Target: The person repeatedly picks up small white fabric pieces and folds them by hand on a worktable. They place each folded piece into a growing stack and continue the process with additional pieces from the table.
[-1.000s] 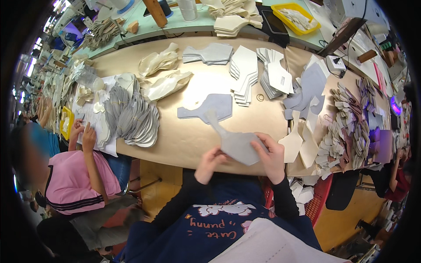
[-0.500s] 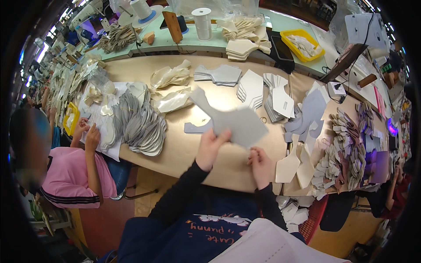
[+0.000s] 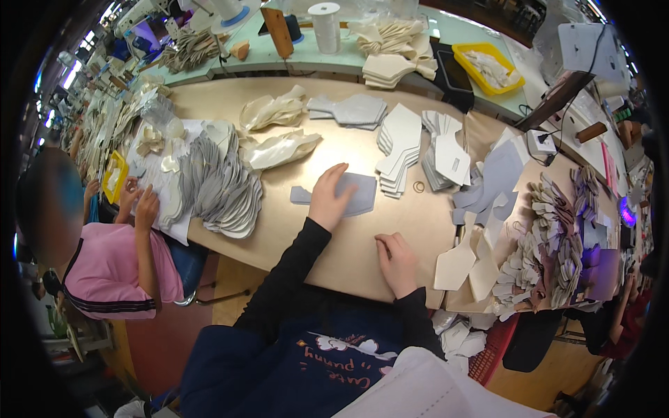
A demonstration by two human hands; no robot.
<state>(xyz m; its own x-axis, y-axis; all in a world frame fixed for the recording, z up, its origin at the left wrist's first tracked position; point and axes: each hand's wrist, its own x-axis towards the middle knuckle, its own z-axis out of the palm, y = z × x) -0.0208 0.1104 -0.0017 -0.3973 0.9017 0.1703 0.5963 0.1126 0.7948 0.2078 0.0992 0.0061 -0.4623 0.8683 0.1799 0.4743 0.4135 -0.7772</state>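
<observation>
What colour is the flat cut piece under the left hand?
Pale grey-blue piece, plain, seen in the head view.

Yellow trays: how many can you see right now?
2. One yellow tray sits on the far green bench at upper right; a second yellow tray is at the left by the co-worker's hands. Others may be hidden.

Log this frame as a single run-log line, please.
left hand: flat on grey cut piece | right hand: resting on tan table, holding nothing | white stack behind
</observation>
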